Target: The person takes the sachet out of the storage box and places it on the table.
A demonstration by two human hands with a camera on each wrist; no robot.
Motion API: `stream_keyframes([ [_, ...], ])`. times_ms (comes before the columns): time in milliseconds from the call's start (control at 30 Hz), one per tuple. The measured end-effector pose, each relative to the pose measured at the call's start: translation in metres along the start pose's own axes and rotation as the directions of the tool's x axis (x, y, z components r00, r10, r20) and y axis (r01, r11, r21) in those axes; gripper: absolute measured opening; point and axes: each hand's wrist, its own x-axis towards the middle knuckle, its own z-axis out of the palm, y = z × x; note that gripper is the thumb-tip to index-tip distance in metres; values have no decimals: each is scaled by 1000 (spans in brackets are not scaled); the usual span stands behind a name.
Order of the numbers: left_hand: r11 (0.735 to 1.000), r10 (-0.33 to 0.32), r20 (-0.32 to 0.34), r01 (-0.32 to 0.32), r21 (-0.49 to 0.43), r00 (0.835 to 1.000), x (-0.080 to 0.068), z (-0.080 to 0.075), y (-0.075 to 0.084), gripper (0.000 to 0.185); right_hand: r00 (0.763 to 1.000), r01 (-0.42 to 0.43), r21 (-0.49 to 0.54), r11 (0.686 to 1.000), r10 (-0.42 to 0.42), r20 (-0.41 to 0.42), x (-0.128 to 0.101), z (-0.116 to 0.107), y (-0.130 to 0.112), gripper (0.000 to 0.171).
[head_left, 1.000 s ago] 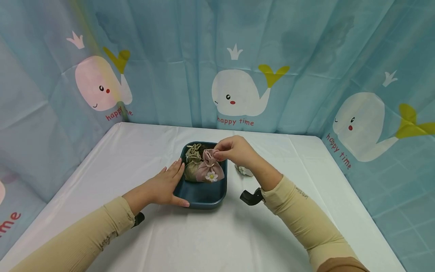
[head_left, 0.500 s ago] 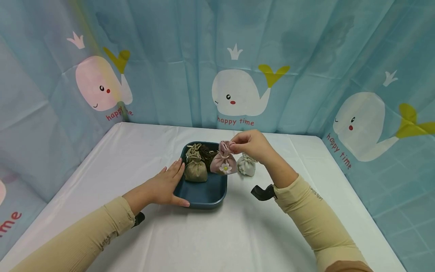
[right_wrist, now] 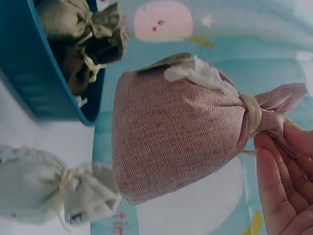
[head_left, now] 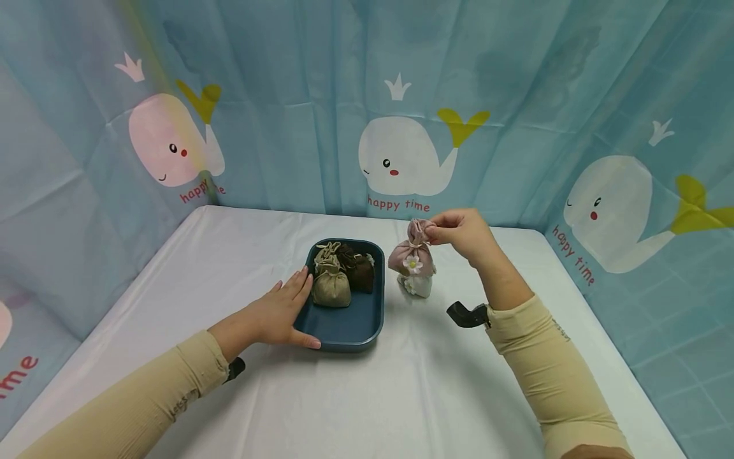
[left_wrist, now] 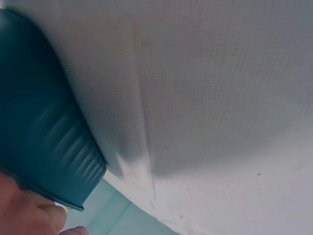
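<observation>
My right hand (head_left: 459, 234) pinches the tied top of a pink cloth pouch (head_left: 411, 255) with a white flower, holding it in the air right of the tray. The same pink pouch (right_wrist: 186, 132) fills the right wrist view, its neck between my fingertips (right_wrist: 279, 156). Just below it a grey-white pouch (head_left: 417, 286) lies on the table. A dark teal tray (head_left: 344, 319) holds an olive pouch (head_left: 331, 285) and a dark brown pouch (head_left: 360, 271). My left hand (head_left: 281, 312) rests flat against the tray's left side, thumb at its front rim; the tray wall (left_wrist: 39, 132) shows in the left wrist view.
A white cloth covers the table (head_left: 367, 395). Blue curtains printed with whales (head_left: 401, 156) close off the back and both sides. The grey-white pouch (right_wrist: 54, 191) also shows in the right wrist view, beside the tray (right_wrist: 29, 78).
My right hand has lifted the pink pouch out of the tray and carried it right and up, over the grey-white pouch. The left hand has stayed on the tray.
</observation>
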Motion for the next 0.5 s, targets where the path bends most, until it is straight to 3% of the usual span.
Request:
stream_keyframes([
  [500, 1000, 2, -5, -2, 0, 1000, 1, 1, -1, 128, 983, -79, -86, 993, 64, -171, -5, -47, 28, 30],
])
